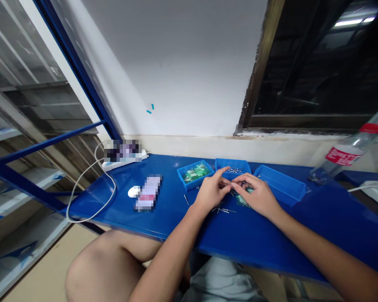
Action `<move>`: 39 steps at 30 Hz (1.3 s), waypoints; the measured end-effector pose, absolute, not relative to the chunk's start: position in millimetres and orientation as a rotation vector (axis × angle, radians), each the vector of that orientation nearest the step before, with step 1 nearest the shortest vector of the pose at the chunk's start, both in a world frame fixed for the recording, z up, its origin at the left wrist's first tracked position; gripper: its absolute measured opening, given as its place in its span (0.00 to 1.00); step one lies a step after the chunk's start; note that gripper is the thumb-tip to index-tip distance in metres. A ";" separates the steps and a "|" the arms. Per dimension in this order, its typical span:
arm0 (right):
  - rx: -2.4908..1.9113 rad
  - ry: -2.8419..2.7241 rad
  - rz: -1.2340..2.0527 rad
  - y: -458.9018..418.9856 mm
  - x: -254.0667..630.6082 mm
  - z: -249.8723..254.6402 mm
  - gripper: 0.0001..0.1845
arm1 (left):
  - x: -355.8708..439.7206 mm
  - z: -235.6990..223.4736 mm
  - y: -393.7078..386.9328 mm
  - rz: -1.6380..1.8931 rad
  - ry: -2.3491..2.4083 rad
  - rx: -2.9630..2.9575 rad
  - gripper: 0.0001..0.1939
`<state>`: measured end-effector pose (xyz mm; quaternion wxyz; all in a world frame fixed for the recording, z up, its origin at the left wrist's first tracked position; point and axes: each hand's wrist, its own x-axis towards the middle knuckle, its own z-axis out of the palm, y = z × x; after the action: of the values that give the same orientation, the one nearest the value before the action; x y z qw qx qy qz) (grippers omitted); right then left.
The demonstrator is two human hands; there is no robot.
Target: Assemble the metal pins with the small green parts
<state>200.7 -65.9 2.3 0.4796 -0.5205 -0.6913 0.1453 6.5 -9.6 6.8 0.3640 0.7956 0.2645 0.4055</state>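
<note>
My left hand (211,191) is closed in a pinch, its thumb and fingertips meeting my right hand's fingertips; what it pinches is too small to make out. Thumb and fingers of my right hand (257,193) are closed on a small clear-green plastic bag (243,200), which shows around the thumb. Below the hands lies a loose pile of thin metal pins, like blind rivets (223,209). One more pin (186,199) lies apart on the left. Behind the hands, a blue bin (219,164) holds similar metal pins.
A blue bin (183,183) with green packets stands left, another blue bin (286,188) right. On the blue table (113,212) are a blurred-out phone (148,193), a white round object (134,191), a power strip (126,159) with its cable and a plastic bottle (343,155).
</note>
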 end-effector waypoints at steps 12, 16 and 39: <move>-1.297 -1.715 0.417 -67.4 202.0 7.6 0.17 | 8.4 15.9 -7.4 1.165 0.697 1.779 0.26; -1.240 -1.731 0.451 -65.5 200.9 5.4 0.15 | 9.1 15.4 -6.7 1.117 0.633 1.612 0.29; -1.352 -1.273 0.836 -55.6 209.1 2.6 0.31 | 2.2 6.0 -8.4 0.790 0.683 2.570 0.19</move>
<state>209.1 -55.6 2.6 0.5249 -0.5649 -0.5321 0.3496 2.2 -8.4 6.0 0.1824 0.9108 0.2422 0.2801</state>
